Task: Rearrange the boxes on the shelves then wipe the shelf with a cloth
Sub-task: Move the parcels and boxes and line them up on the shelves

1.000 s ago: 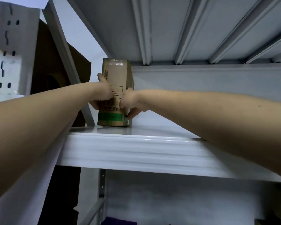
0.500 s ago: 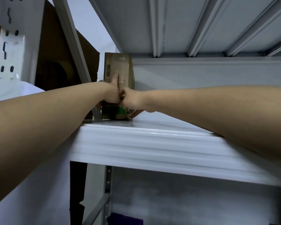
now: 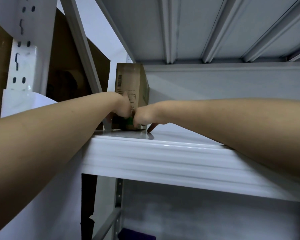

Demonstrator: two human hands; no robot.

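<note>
Rearranging step, no wiping yet. Cardboard box point(image 3: 131, 94) stands upright at the shelf point(image 3: 163, 153) back, btwn both hands. Left hand point(image 3: 123, 110) & right hand point(image 3: 144, 116) each grip its lower front. Next: prob. seat it flush in the corner, then let go.

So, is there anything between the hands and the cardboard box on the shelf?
No, nothing visible. The left hand and the right hand already touch the lower front of the box, which stands at the left end of the shelf.
</note>
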